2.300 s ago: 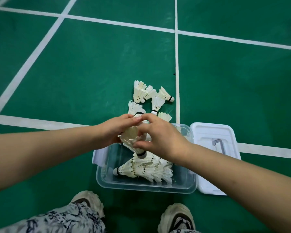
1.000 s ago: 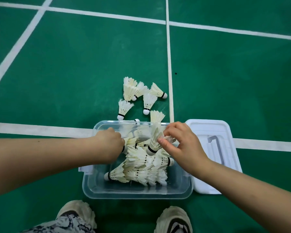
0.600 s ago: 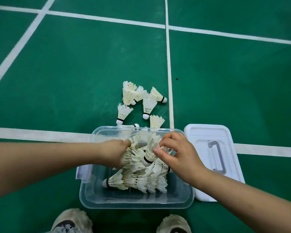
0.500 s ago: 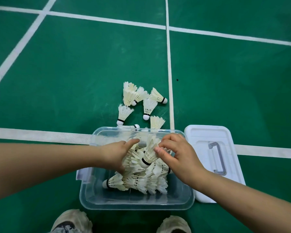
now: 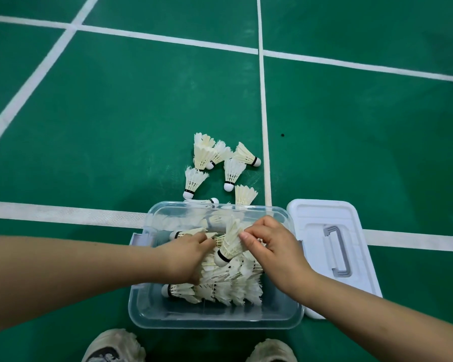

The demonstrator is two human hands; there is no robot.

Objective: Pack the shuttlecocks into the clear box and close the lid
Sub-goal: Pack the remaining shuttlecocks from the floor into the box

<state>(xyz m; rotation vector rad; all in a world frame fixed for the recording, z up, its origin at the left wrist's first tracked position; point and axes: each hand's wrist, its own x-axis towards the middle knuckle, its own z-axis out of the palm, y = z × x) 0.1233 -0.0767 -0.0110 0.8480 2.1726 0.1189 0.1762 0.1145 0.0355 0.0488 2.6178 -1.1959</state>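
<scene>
Pinching right grip (image 5: 275,246): clamped on tilted shuttlecock (image 5: 229,246).
Left grip (image 5: 183,257): beside it, rested on shuttlecock pile (image 5: 228,286); closure cannot be told.

Box (image 5: 152,313): clear glossy plastic, smooth. Lid (image 5: 315,218): white plastic, smooth, grey plastic handle (image 5: 338,250). Shuttlecocks (image 5: 221,282): off-white feathers, frayed edges, white tips with black band. Floor (image 5: 115,108): green matt mat, fine texture; white lines (image 5: 63,211) slightly woven-looking.

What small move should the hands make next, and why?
Probably lower the shuttlecock pinched by the right hand onto the pile in the clear box and release it: it is tilted above the pile, the left hand beside it.
</scene>
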